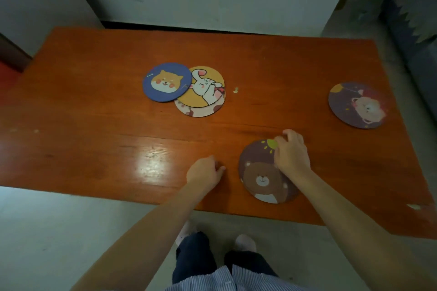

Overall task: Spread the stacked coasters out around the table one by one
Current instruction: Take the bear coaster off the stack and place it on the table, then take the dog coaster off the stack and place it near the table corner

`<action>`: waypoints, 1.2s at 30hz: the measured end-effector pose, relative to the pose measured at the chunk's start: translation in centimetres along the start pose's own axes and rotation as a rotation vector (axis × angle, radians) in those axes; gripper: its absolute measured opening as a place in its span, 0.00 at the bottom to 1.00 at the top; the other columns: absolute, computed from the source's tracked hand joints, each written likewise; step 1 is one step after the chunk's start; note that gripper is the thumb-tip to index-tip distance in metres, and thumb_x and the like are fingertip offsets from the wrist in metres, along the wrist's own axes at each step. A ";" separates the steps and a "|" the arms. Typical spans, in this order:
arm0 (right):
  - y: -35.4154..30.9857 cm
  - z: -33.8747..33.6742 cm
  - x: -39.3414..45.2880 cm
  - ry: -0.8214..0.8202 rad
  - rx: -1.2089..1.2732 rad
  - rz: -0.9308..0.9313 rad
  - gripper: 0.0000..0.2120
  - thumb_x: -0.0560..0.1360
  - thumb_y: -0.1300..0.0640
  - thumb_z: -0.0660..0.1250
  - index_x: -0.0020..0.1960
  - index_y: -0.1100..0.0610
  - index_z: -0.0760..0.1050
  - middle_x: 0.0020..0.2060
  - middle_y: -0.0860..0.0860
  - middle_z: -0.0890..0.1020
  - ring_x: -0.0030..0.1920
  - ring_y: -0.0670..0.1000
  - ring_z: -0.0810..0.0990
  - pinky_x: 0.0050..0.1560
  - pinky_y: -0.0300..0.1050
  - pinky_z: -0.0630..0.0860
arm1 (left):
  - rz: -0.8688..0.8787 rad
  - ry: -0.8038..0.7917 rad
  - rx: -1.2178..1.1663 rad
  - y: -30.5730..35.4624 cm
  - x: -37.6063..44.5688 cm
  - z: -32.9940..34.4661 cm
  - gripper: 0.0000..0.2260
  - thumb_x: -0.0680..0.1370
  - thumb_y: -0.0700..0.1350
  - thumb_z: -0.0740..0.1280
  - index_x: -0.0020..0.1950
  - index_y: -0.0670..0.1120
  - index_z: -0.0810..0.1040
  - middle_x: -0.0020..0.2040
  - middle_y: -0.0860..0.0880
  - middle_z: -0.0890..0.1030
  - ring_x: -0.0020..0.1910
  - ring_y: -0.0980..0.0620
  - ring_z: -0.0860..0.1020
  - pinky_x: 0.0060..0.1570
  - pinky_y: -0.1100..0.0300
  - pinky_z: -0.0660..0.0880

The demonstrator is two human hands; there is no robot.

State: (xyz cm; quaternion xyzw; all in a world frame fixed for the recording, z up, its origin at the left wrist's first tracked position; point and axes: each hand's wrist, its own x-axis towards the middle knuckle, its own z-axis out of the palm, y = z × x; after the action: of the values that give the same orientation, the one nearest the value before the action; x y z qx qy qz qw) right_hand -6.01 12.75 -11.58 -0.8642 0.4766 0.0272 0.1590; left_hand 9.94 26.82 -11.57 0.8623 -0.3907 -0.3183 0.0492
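Note:
Three round coasters overlap at the table's middle: a blue dog coaster (167, 82) on top at the left, a yellow rabbit coaster (205, 87) under it, and a pale spotted coaster (201, 111) at the bottom. A purple coaster (357, 105) lies alone at the far right. A brown bear coaster (260, 172) lies flat near the front edge. My right hand (292, 152) rests on its far right rim, fingers curled over the edge. My left hand (204, 171) sits on the bare wood just left of it, fingers curled, holding nothing.
The orange-brown wooden table (94, 125) has a small pale crumb (235, 90) right of the overlapping coasters and a chip (413, 207) at its front right edge. A white wall stands behind. My legs and feet (244, 242) show below the front edge.

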 end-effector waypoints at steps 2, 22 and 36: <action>-3.0 0.1 0.8 -0.021 0.045 -0.074 0.15 0.79 0.62 0.59 0.63 0.64 0.72 0.69 0.61 0.66 0.70 0.61 0.62 0.65 0.56 0.68 | -0.026 0.068 0.034 -2.7 0.8 -1.8 0.13 0.78 0.49 0.61 0.50 0.40 0.77 0.50 0.40 0.82 0.50 0.41 0.79 0.47 0.50 0.77; -34.1 5.1 17.4 0.096 0.732 0.905 0.37 0.66 0.48 0.75 0.69 0.58 0.65 0.57 0.59 0.79 0.55 0.61 0.80 0.49 0.50 0.79 | 0.141 0.139 0.303 -34.4 11.3 -18.6 0.30 0.78 0.59 0.44 0.76 0.45 0.51 0.78 0.44 0.49 0.77 0.46 0.47 0.76 0.50 0.47; -36.4 5.3 13.4 0.147 1.236 0.774 0.17 0.79 0.69 0.58 0.66 0.60 0.69 0.54 0.53 0.72 0.43 0.53 0.75 0.35 0.43 0.76 | 0.252 0.139 0.243 -37.8 12.6 -18.4 0.29 0.77 0.58 0.43 0.76 0.47 0.51 0.78 0.45 0.50 0.78 0.48 0.46 0.76 0.49 0.45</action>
State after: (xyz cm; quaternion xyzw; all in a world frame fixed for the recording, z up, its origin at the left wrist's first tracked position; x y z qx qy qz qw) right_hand 32.15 21.43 -10.16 -0.3861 0.6858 -0.2505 0.5638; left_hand 51.22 41.02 -16.00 0.8260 -0.5271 -0.1996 0.0111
